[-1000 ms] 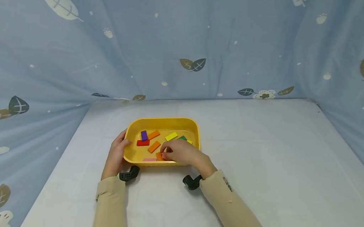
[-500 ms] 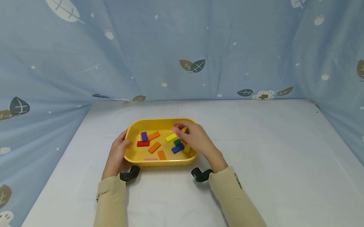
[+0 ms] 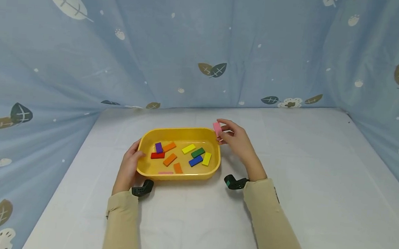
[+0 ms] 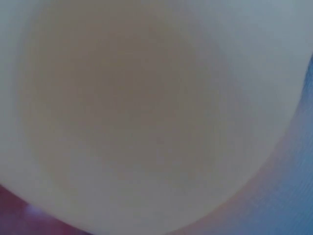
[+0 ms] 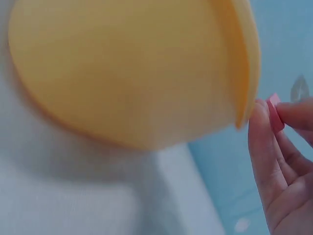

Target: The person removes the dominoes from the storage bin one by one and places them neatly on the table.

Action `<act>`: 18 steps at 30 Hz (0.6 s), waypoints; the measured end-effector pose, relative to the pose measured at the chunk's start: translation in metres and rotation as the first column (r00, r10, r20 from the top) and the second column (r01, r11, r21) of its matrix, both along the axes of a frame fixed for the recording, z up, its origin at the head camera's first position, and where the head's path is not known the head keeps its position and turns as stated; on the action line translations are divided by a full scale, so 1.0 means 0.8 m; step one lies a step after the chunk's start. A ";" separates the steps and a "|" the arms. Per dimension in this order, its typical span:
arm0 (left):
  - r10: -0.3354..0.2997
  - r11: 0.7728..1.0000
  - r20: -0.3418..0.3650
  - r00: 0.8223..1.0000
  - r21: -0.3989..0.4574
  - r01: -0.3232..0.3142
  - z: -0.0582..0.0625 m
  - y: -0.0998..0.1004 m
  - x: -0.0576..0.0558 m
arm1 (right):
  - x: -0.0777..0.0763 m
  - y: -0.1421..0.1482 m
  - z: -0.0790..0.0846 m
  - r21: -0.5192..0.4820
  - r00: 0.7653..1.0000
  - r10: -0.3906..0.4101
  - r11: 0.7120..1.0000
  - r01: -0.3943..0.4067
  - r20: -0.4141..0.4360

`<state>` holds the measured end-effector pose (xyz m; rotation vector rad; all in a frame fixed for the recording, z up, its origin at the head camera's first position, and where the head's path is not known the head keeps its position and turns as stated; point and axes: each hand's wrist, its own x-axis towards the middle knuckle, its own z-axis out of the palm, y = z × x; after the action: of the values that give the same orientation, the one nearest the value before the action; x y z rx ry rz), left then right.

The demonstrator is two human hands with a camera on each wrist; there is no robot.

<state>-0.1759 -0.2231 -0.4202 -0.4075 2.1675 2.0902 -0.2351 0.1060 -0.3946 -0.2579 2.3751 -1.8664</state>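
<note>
My left hand [image 3: 127,169] grips the left end of a yellow plastic tray [image 3: 174,132], its thumb over the rim. Between thumb and fingertips of my right hand [image 3: 238,143] is a small pink rectangular block [image 3: 217,128], pinched at the tray's far right corner. In the right wrist view the same pink block [image 5: 275,113] shows right by the tray's rim [image 5: 250,63]. Lying in the tray are a purple block [image 3: 158,147], a red block [image 3: 157,155], a green block [image 3: 198,152], a blue block [image 3: 195,161], two yellow, three orange and another pink block [image 3: 165,173].
A white cloth [image 3: 305,168] covers the table, and a blue leaf-patterned curtain [image 3: 178,40] hangs behind and at both sides. Black wrist devices [image 3: 235,182] sit by both sleeves. A blurred, pale rounded surface [image 4: 142,107] fills most of the left wrist view.
My right hand has picked the pink block off the tray floor and carried it up and right to the far right corner. The left hand keeps its grip on the tray.
</note>
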 end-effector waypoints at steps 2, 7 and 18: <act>-0.001 1.000 -0.001 1.000 0.008 0.001 0.000 0.000 0.000 | -0.004 0.008 -0.008 -0.008 0.998 -0.044 0.999 0.045 0.032; -0.001 1.000 0.014 1.000 0.029 0.000 0.005 0.003 0.003 | -0.011 0.027 -0.030 0.055 0.982 -0.130 0.991 0.123 0.139; -0.017 1.000 0.003 1.000 0.017 0.017 0.016 0.004 0.008 | -0.012 0.040 -0.043 0.252 0.971 -0.163 0.961 0.116 0.176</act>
<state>-0.1692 -0.2200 -0.4073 -0.3896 2.1420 2.0964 -0.2446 0.1380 -0.4289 0.1143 2.5038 -1.5492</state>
